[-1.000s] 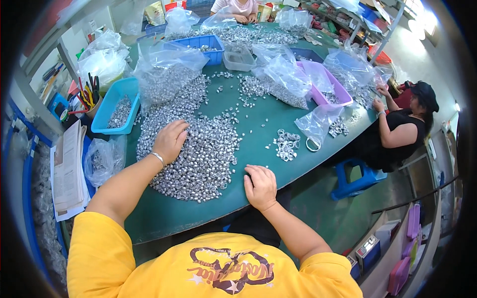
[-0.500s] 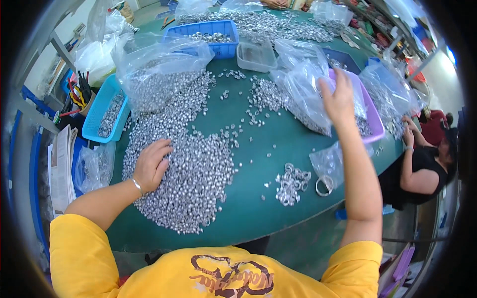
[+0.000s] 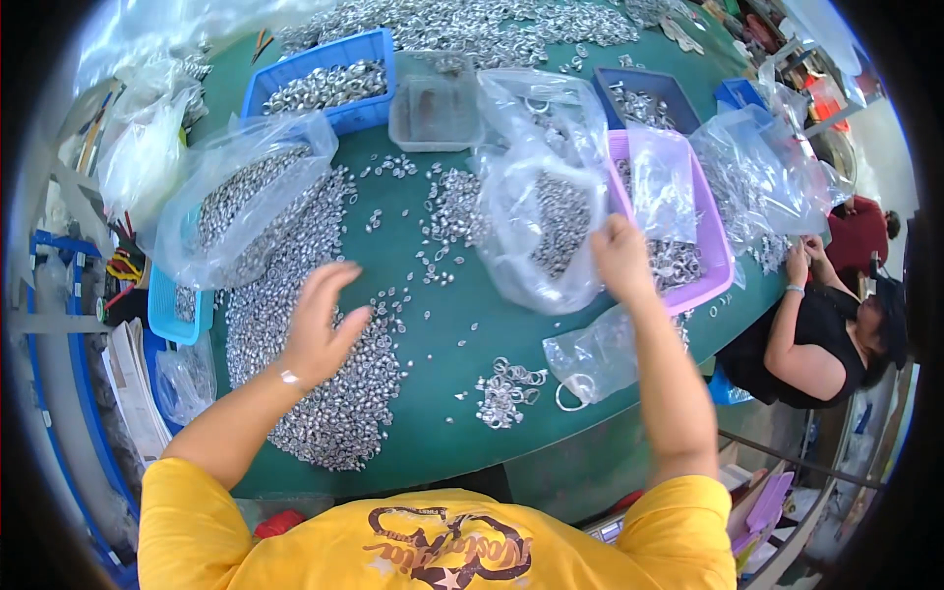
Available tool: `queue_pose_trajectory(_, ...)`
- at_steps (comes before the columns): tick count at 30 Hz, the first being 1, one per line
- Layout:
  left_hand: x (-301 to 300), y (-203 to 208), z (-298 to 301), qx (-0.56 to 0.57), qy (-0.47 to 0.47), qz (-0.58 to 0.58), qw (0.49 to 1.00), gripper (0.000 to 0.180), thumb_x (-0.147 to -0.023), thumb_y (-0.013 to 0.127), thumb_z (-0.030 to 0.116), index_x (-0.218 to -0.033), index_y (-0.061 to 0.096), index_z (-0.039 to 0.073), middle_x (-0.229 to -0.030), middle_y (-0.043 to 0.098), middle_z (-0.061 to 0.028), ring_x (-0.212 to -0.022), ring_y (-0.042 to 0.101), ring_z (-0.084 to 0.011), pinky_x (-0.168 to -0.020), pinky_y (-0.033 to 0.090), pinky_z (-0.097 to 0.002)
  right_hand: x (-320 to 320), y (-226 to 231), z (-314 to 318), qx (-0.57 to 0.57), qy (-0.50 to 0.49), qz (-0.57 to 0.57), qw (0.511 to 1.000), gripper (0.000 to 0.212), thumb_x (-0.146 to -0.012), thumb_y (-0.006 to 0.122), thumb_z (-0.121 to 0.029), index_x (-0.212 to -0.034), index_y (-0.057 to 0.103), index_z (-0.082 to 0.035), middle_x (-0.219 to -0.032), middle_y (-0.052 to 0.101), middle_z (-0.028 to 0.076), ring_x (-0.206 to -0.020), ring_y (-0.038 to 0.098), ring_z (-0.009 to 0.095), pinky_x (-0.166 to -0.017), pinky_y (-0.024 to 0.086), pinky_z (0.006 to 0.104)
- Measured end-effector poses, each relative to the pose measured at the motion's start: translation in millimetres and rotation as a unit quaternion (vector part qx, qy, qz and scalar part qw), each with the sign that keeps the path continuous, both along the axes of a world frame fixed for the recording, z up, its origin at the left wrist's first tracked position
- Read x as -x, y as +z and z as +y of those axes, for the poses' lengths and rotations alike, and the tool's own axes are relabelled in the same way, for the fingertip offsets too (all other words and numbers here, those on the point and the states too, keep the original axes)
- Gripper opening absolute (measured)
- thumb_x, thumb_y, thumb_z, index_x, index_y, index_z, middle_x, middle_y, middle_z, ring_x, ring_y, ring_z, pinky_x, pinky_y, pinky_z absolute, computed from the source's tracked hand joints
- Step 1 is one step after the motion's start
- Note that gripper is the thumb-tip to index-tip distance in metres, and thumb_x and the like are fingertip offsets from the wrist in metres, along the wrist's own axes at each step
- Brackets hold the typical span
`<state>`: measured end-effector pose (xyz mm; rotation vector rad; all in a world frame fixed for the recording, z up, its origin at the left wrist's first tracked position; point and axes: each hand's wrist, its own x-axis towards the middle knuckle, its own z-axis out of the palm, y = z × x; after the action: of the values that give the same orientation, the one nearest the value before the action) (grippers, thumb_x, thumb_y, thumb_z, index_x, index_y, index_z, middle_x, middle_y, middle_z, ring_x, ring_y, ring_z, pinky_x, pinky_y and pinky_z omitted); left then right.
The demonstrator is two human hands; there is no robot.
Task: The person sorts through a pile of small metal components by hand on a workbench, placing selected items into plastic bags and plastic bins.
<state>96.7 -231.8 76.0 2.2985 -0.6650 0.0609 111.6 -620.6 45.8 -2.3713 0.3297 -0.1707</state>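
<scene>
My left hand (image 3: 323,329) hovers at the right side of a broad pile of small silvery metal pieces (image 3: 329,423), fingers spread, nothing in it. My right hand (image 3: 622,261) is closed on the right edge of a clear plastic bag (image 3: 511,270); the fingertips are partly hidden. The bag's mouth gapes upward and similar silvery pieces show inside. Just beyond that hand is a purple tub (image 3: 713,221) of silvery pieces with a small clear bag lying across it. A loose scatter of pieces (image 3: 454,206) lies left of the bag I hold.
Another filled plastic bag (image 3: 182,236) rests on the pile's far end, beside a turquoise tub (image 3: 157,310). Farther back stand a blue basket (image 3: 383,74), a clear tray (image 3: 403,128) and a dark tub (image 3: 678,93). Silvery rings (image 3: 503,398) lie near the front edge. A co-worker (image 3: 821,354) sits at right.
My right hand has come down and left from above the purple tub and closed on the bag, whose mouth now stands wide. My left hand has shifted slightly right, fingers spread.
</scene>
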Motion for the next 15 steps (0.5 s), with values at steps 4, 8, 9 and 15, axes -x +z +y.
queue_pose_trajectory(4,-47,-5,-129,0.081,0.044,0.253,0.963,0.105,-0.064,0.078,0.039,-0.137,0.017,-0.006,-0.134,0.031,-0.0285,-0.127,0.032,-0.0373,-0.105,0.028,-0.0397,38,24,68,-0.074,0.045,-0.034,0.996,0.011,-0.076,0.056,-0.007,-0.074,0.049,0.001,-0.065,0.055,0.023,-0.064,0.059,0.041,-0.056,0.046,0.0423)
queue_pose_trajectory(8,-77,-56,-163,0.019,0.211,0.293,0.932,0.087,-0.068,0.075,0.025,-0.131,0.023,-0.005,-0.124,0.042,-0.0263,-0.114,0.046,-0.0325,-0.096,0.038,-0.0359,54,39,89,-0.161,0.031,0.012,0.986,0.015,-0.077,0.058,-0.006,-0.071,0.046,0.001,-0.061,0.054,0.017,-0.056,0.059,0.029,-0.054,0.045,0.0361)
queue_pose_trajectory(9,-82,-65,-163,0.090,0.258,0.299,0.914,0.075,-0.070,0.074,0.017,-0.128,0.031,-0.003,-0.118,0.049,-0.0231,-0.104,0.054,-0.0282,-0.089,0.044,-0.0345,53,36,84,-0.158,0.028,0.011,0.987,0.015,-0.077,0.058,-0.006,-0.071,0.046,0.001,-0.061,0.054,0.017,-0.056,0.059,0.029,-0.054,0.045,0.0361)
queue_pose_trajectory(15,-114,-30,-186,0.321,0.205,0.272,0.883,0.047,-0.077,0.062,0.009,-0.119,0.042,0.001,-0.096,0.058,-0.0153,-0.082,0.058,-0.0211,-0.074,0.047,-0.0314,10,57,14,-0.351,-0.132,-0.128,0.918,0.024,-0.079,0.056,0.000,-0.062,0.043,-0.009,-0.059,0.041,-0.005,-0.054,0.035,0.003,-0.045,0.027,0.0227)
